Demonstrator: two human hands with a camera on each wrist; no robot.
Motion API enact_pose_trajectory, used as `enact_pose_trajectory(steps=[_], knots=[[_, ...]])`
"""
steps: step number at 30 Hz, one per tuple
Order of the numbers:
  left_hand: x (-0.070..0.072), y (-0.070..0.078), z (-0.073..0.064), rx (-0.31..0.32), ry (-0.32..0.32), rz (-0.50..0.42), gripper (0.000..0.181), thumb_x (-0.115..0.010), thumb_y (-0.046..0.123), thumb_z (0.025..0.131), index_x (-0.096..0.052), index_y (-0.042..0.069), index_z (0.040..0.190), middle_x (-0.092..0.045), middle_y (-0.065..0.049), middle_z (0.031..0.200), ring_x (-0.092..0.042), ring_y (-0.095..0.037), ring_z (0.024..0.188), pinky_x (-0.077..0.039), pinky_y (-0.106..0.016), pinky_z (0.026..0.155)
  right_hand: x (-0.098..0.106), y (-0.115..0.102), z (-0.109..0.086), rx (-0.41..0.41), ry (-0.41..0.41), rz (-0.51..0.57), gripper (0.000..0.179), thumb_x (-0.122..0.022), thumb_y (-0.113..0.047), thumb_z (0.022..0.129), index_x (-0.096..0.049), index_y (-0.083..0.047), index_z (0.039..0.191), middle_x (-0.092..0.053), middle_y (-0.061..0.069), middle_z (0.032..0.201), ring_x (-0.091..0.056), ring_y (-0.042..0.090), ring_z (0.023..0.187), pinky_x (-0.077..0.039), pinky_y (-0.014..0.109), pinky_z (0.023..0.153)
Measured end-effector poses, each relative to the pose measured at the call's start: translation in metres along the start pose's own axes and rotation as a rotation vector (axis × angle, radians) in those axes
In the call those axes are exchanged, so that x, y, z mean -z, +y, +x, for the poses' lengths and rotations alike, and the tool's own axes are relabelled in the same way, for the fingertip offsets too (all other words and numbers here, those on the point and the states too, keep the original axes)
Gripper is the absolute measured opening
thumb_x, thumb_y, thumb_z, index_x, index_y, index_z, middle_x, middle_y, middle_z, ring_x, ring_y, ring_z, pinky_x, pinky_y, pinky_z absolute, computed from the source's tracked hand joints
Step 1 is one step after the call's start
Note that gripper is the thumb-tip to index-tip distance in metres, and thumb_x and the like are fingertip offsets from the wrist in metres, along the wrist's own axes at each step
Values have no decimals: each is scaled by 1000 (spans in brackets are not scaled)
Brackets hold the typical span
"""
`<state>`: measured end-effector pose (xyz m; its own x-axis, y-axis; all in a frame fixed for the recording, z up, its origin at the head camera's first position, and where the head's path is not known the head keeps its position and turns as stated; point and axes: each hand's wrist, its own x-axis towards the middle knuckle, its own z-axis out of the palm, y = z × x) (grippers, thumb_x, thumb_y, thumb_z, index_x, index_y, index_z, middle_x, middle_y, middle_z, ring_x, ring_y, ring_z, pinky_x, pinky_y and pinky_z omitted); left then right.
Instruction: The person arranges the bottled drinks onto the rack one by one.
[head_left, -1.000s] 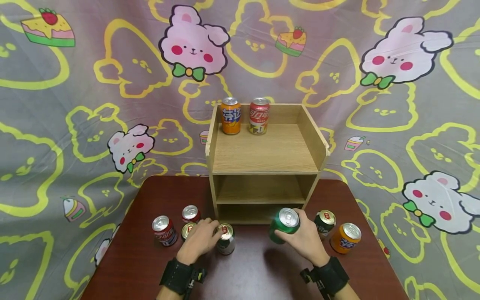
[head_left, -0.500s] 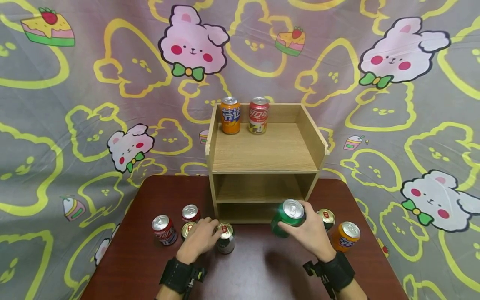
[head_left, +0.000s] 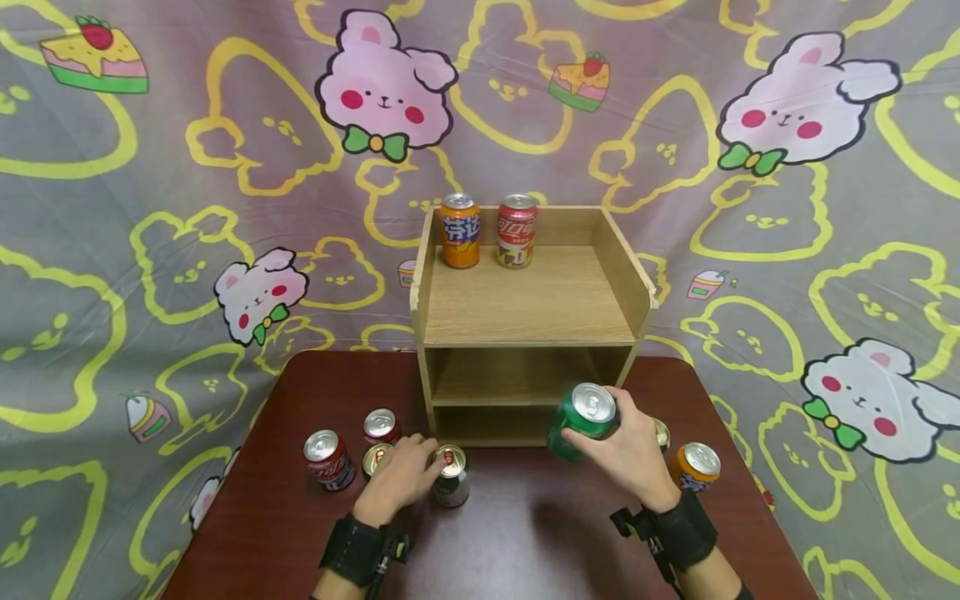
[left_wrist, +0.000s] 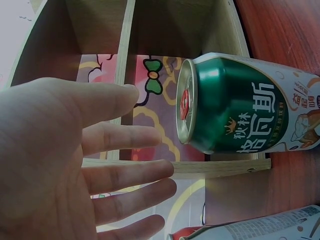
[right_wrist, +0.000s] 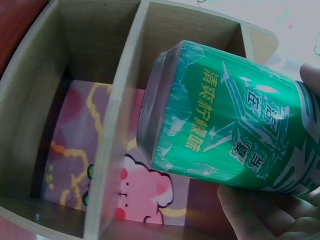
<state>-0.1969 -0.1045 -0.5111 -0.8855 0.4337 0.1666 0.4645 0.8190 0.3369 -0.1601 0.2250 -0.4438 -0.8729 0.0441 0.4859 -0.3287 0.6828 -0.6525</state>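
My right hand (head_left: 633, 454) grips a green soda can (head_left: 583, 421) with a silver top. It is held above the table, tilted, in front of the shelf's lower compartments. In the right wrist view the soda can (right_wrist: 225, 120) lies across the shelf openings, fingers and thumb at its upper end. My left hand (head_left: 401, 479) hovers with relaxed fingers between two gold-topped cans. The left wrist view shows its spread fingers apart from a green-and-white can (left_wrist: 240, 107). In the head view that can (head_left: 452, 487) stands just right of the hand; the other gold-topped can (head_left: 375, 458) is partly hidden.
A wooden shelf (head_left: 525, 308) stands at the table's back. On its top are an orange can (head_left: 461, 237) and a red can (head_left: 517, 237). Two red-bodied cans, one dark red (head_left: 328, 462), stand at left. Another orange can (head_left: 697, 467) and a gold-topped can (head_left: 662, 433) are at right.
My right hand has lifted the green soda can slightly up and to the right, tilting it more. It now covers more of the gold-topped can at right. My left hand has stayed in place.
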Motion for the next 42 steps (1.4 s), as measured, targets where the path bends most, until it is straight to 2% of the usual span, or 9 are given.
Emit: enact_pose_trajectory(steps=[11,16,30,42], knots=[[2,0,0,-8,11,4,25,-62,24,91,-66,3,103,-59,-11,88,-58,-31,84,-46,-45,73,13,-14,18,12,57,-31,72,-88,-32,62,-51,-6,118,-63,8,99,-62,22,86,-50,43,69],[1,1,-1,-6,14,2,26,-63,24,90,-66,2,103,-59,-12,90,-58,-32,87,-46,-46,75,18,-21,26,71,71,-18,72,-90,-27,60,-52,-3,117,-63,9,100,-62,22,87,-50,43,70],[0,-1,0,-5,20,6,24,-64,25,90,-66,4,101,-58,-10,87,-58,-31,84,-46,-45,73,35,-45,56,203,90,-37,71,-89,-28,60,-55,-1,116,-64,10,99,-63,23,85,-51,43,69],[0,-2,-1,-12,32,6,25,-64,25,89,-67,3,102,-60,-12,88,-58,-31,85,-47,-46,73,42,-52,82,179,117,-45,71,-87,-30,65,-54,-1,120,-63,12,102,-63,27,87,-50,45,68]])
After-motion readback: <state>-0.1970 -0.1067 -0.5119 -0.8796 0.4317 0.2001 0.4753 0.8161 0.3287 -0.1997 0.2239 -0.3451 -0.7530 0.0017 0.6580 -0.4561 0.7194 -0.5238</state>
